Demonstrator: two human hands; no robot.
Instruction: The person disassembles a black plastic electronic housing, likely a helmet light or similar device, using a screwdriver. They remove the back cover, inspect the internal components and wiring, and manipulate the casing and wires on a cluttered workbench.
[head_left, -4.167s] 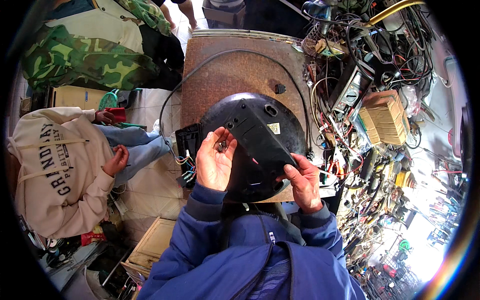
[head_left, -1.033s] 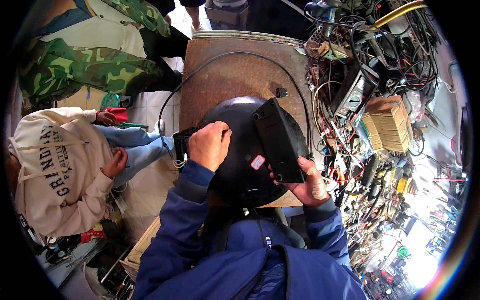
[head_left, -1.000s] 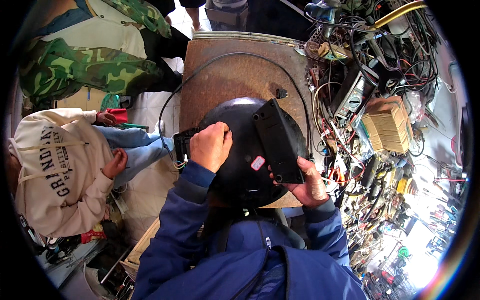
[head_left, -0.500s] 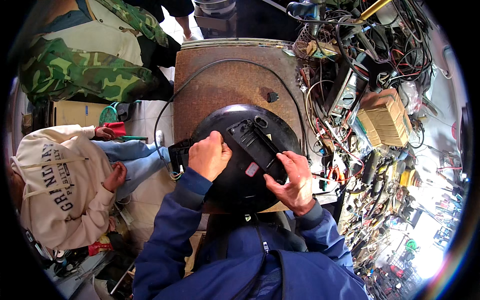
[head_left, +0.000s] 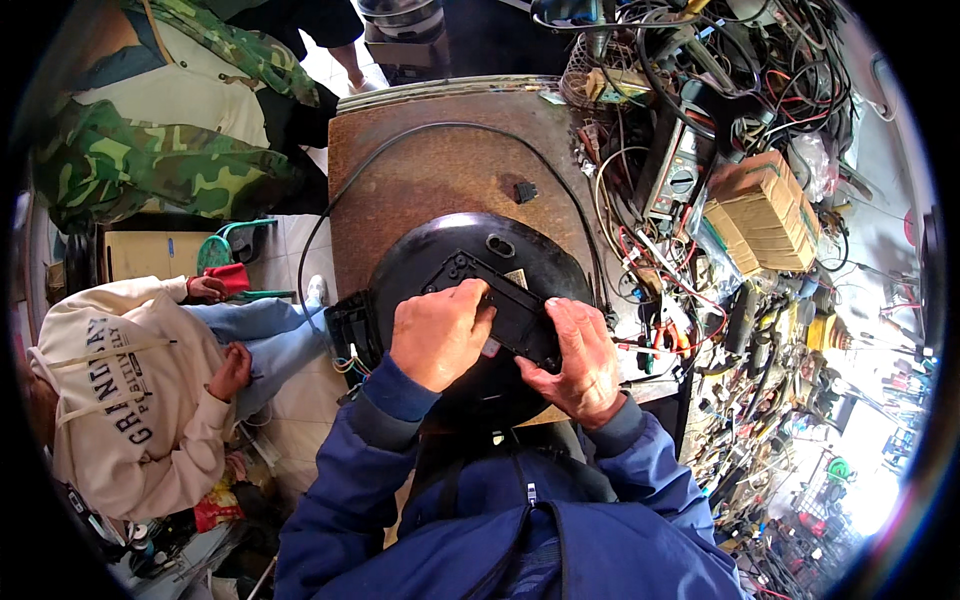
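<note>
A round black base point(head_left: 455, 390) rests on the worn bench, and over it lies a long black plastic housing point(head_left: 515, 300) showing its recessed inside. My right hand point(head_left: 580, 365) grips the housing's right end with thumb and fingers. My left hand point(head_left: 437, 338) is closed over the housing's left part, fingertips curled at its edge; what they hold is hidden. An open black part with coloured wires point(head_left: 350, 330) sits just left of the base. A small black piece point(head_left: 525, 190) lies beyond it, inside the loop of a black cable point(head_left: 450, 124).
A person in camouflage point(head_left: 190, 180) is at the upper left; a seated person in a cream hoodie point(head_left: 140, 400) is at the left. Tangled cables, a multimeter point(head_left: 680, 175), a cardboard box point(head_left: 770, 210) and piled tools crowd the right. A metal pot point(head_left: 400, 15) sits beyond the bench point(head_left: 370, 180).
The housing has been turned to show its inside and brought lower and leftward. My left hand has moved right onto it. My right thumb and fingers have shifted along its end.
</note>
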